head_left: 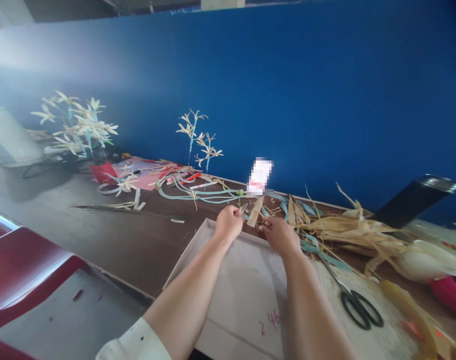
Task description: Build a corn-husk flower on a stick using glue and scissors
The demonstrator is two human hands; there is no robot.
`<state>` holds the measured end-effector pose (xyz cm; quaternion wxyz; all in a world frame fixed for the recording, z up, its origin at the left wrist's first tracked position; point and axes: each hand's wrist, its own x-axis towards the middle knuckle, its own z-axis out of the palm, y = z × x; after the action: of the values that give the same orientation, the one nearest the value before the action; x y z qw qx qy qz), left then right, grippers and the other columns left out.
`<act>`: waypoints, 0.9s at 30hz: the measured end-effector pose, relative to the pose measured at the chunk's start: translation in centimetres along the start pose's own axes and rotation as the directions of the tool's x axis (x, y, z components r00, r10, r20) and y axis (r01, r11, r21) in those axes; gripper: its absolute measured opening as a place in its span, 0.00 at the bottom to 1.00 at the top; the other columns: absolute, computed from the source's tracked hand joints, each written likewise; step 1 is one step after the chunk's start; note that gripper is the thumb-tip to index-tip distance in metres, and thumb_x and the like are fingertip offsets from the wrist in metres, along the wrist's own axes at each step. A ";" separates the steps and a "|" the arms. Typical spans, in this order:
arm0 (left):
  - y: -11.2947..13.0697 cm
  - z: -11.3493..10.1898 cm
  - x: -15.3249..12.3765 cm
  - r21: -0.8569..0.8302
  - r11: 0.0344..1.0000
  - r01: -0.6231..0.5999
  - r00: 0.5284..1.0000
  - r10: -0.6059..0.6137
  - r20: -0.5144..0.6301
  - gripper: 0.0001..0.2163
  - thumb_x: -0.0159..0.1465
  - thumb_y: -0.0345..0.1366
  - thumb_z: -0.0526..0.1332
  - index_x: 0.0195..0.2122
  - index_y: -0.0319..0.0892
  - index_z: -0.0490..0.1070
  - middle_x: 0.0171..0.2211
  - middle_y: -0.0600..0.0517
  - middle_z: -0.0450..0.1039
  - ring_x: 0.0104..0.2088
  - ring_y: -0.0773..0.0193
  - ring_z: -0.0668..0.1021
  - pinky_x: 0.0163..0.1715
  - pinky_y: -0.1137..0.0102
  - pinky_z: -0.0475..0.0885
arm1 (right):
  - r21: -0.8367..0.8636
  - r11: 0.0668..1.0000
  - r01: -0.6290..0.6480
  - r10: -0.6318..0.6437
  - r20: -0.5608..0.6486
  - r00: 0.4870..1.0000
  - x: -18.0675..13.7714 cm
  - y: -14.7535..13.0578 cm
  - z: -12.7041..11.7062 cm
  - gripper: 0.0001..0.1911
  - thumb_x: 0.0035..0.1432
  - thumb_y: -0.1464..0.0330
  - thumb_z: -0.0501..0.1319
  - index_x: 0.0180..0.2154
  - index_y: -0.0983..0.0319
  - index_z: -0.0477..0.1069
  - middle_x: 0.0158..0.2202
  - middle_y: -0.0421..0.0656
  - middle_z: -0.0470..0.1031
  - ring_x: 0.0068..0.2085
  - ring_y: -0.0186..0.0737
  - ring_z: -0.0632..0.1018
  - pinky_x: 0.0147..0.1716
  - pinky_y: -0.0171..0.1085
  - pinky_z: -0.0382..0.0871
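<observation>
My left hand [228, 223] is closed in a pinch on thin dry straw strands at the far edge of a white board [228, 295]. My right hand [279, 234] is closed beside it, gripping the lower end of a flat tan husk strip [255, 211] that stands tilted between the two hands. Both hands hover over the board's far rim, close together, on a dark brown table [111, 235].
Black-handled scissors [357, 305] lie right of my right forearm. A heap of dry corn husks [348, 227] spreads to the right. Pale blue cords [190, 190], husk flowers on stems [198, 137] and a bigger bouquet [78, 125] stand along the blue wall. A red chair [21, 270] is at left.
</observation>
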<state>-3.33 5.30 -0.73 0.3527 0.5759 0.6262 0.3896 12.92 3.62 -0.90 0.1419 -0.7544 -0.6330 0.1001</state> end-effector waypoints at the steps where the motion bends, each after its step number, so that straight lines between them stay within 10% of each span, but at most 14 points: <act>1: 0.0 0.0 0.1 -0.088 0.996 0.032 0.999 -0.033 -0.009 0.09 0.61 0.35 0.53 0.34 0.41 0.72 0.31 0.48 0.77 0.25 0.66 0.75 0.25 0.73 0.67 | -0.005 1.000 0.006 -0.006 0.034 0.999 0.1 0.0 0.1 0.21 0.54 0.58 0.57 0.50 0.51 0.71 0.48 0.44 0.72 0.46 0.46 0.74 0.40 0.40 0.65; 15: -0.8 0.6 1.7 -0.379 0.914 0.142 0.983 -0.176 -0.055 0.10 0.61 0.35 0.53 0.35 0.39 0.72 0.28 0.50 0.76 0.18 0.72 0.70 0.19 0.76 0.63 | -0.040 0.999 -0.029 0.034 0.125 0.992 1.8 -0.5 -0.1 0.08 0.52 0.64 0.58 0.30 0.56 0.75 0.36 0.42 0.76 0.38 0.42 0.75 0.33 0.36 0.62; 27: -1.1 1.1 1.5 -0.216 0.976 0.024 0.995 -0.043 -0.086 0.08 0.60 0.35 0.54 0.33 0.41 0.72 0.28 0.51 0.78 0.29 0.64 0.77 0.31 0.72 0.67 | 0.147 0.963 -0.224 0.255 -0.242 0.936 0.1 2.3 -2.4 0.18 0.57 0.55 0.52 0.41 0.55 0.75 0.39 0.44 0.76 0.40 0.46 0.75 0.35 0.38 0.63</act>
<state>-2.94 6.85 -2.17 0.3906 0.5056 0.6055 0.4745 15.87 3.18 0.60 0.2539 -0.8230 -0.5053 0.0545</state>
